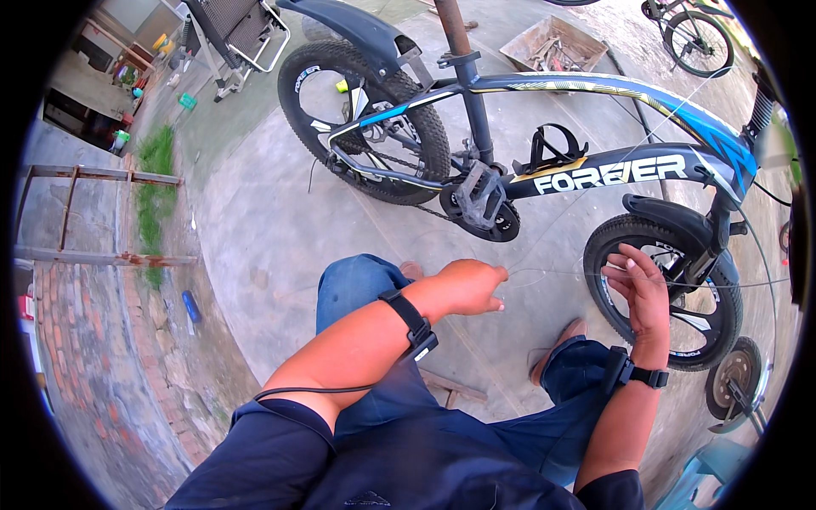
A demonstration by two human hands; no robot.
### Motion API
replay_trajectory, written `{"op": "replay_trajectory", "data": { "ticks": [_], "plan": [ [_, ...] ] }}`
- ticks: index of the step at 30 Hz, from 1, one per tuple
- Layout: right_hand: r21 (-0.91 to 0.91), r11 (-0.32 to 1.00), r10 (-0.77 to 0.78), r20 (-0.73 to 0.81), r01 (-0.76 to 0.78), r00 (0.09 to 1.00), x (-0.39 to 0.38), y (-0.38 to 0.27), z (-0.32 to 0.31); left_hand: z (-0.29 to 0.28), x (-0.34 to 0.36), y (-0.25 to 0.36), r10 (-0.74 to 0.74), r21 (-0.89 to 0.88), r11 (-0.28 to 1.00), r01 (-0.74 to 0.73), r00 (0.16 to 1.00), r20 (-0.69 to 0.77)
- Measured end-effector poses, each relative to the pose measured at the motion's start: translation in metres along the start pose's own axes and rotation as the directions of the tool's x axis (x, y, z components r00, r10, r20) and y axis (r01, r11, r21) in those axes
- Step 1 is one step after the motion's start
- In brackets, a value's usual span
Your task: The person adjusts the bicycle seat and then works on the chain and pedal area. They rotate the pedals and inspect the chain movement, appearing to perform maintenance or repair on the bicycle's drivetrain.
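Observation:
A bicycle [612, 170] with a black, blue and white frame stands in front of me, its chain and pedal side facing me. Below the pedal [483, 197], my left hand [469, 287] is closed, fingertips pinched on a thin wire [557, 273]. Across the gap the wire runs to my right hand [637, 285], then on toward the right rim. That hand is up beside the front wheel [663, 336], fingers bent and thumb side toward the wire, seemingly pinching it. Thin loops of wire also rise past the frame. The wire's ends are hard to make out.
A black bottle holder [552, 151] sits on the down tube. Behind the bicycle lies a box of tools [557, 47]. A folding chair [234, 42] stands at the far left, and a blue cylinder [190, 306] lies on the left. A small wheel [733, 380] is at the right.

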State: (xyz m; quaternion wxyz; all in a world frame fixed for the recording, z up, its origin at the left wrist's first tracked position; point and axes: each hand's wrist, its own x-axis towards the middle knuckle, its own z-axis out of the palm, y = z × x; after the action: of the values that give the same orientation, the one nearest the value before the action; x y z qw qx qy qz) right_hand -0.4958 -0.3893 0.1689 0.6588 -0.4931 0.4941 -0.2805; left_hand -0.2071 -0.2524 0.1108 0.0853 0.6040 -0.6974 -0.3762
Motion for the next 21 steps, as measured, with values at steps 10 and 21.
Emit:
{"op": "replay_trajectory", "data": {
  "ticks": [10,21],
  "plan": [
    [-0.021,1.000,-0.004,-0.011,0.004,1.000,0.0019,0.0041,-0.0033,-0.0097,-0.0016,0.0097,-0.052,0.049,0.998,0.048,0.995,0.091],
    [-0.025,1.000,0.000,0.008,0.000,1.000,0.0011,0.0045,-0.0037,-0.0035,-0.0016,0.0056,-0.054,0.065,0.997,0.048,0.994,0.098]
  ]
}}
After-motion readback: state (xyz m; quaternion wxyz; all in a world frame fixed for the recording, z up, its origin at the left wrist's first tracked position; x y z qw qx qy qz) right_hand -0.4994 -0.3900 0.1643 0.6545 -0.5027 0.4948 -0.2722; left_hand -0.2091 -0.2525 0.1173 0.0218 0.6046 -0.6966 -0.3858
